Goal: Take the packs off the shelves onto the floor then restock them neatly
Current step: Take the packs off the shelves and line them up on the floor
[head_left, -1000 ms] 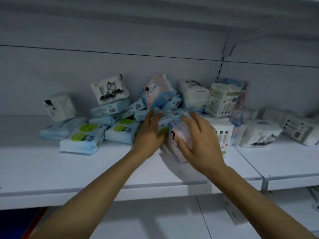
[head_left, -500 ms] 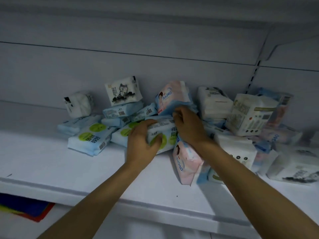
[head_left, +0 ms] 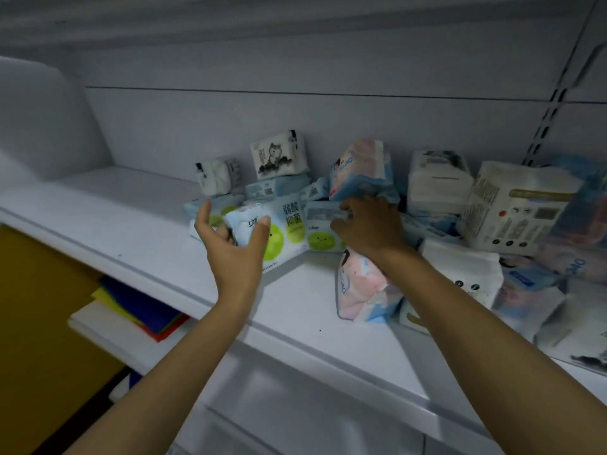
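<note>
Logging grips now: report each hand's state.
Left hand: holds the white-and-blue soft wipes pack with green circles.
Right hand: curled among packs; grip cannot be told.

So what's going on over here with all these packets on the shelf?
A person is sorting through a jumbled pile of wipe and tissue packs on a white shelf. Their left hand holds the end of a green-dot wipes pack at the front of the pile. Their right hand reaches into the middle, just below a pink-and-blue pack; whether it grips anything is unclear. Nothing is stacked neatly yet.
</note>
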The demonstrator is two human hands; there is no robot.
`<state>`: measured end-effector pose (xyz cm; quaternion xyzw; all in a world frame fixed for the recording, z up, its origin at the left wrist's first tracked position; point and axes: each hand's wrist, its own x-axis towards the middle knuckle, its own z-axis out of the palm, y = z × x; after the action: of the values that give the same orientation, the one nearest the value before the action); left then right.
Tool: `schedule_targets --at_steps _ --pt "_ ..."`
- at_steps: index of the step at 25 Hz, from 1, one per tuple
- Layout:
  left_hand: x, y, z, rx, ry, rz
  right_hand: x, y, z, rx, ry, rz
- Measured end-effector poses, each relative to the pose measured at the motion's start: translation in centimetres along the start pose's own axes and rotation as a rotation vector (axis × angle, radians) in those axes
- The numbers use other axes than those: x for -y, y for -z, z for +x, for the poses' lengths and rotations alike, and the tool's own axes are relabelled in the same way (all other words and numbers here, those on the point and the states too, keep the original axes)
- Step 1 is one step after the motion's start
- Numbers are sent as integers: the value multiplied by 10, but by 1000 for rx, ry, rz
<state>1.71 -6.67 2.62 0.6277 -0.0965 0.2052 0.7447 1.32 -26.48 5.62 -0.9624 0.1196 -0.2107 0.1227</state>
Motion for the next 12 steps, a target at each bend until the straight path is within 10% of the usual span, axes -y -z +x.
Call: schedule_targets --at_steps 5,9,12 --pt "-4 39 -27 343 124 665 15 12 -3 18 42 -130" --pt "-18 57 -40 314 91 555 31 32 -4 -136 162 -105" --pt "-35 75 -37 322 35 369 51 53 -9 -156 190 383"
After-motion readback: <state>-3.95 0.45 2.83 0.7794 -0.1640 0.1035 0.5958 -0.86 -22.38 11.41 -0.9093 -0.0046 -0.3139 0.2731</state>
